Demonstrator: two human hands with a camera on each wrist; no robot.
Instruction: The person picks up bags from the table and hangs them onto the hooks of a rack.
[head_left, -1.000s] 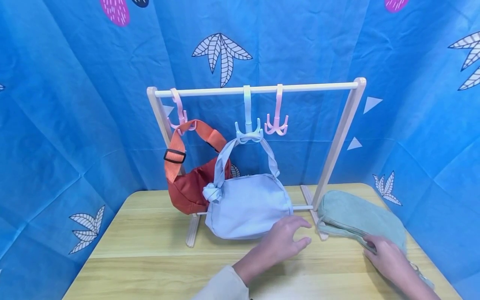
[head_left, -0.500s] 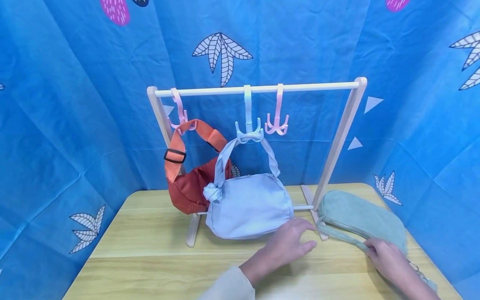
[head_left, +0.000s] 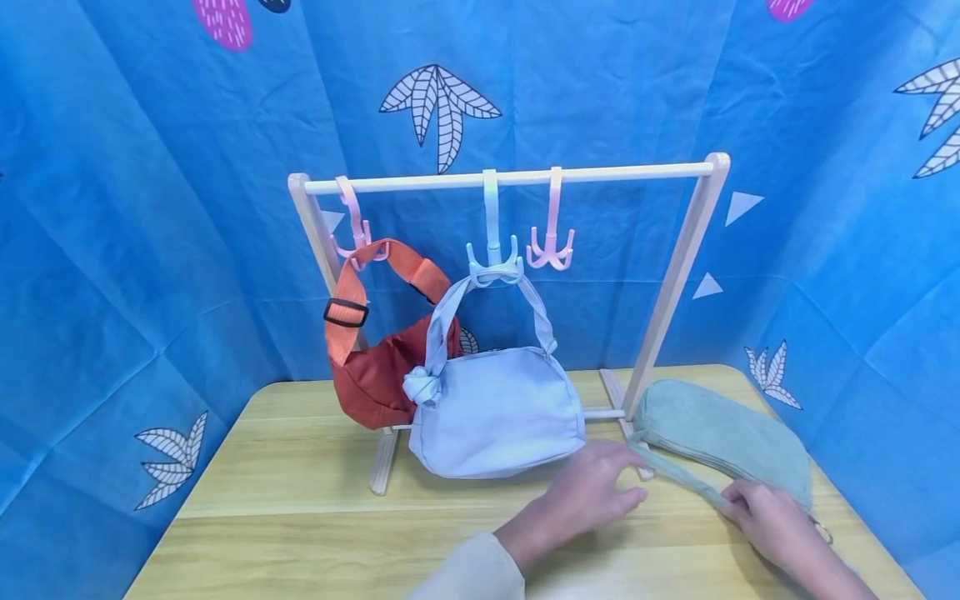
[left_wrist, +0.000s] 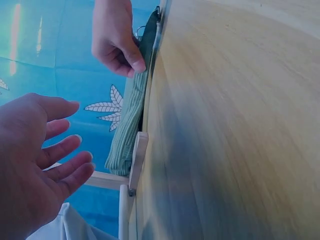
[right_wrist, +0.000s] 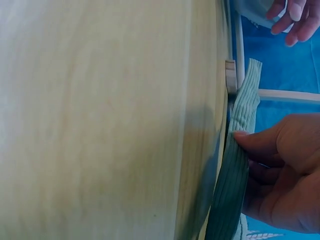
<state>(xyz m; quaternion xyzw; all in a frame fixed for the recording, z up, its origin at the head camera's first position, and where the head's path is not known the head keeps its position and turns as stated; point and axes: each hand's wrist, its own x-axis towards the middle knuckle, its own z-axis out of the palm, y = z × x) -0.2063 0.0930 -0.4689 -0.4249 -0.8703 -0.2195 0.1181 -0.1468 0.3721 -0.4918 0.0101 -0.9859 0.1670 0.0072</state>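
A green corduroy shoulder bag lies on the table at the right, beside the rack's right foot. My right hand pinches its strap between thumb and fingers; the right wrist view shows the thumb pressed on the ribbed strap. My left hand hovers with fingers spread in front of the light blue bag, close to the far end of the green strap. In the left wrist view its palm shows, holding nothing.
A wooden rack carries two pink hooks, one bare, and a blue hook from which the light blue bag hangs. On the left pink hook hangs a red bag with an orange strap.
My right hand has drawn the green bag's strap slightly toward me and left, away from the bag's body. My left hand has moved right, toward the strap. The hanging bags stay put.
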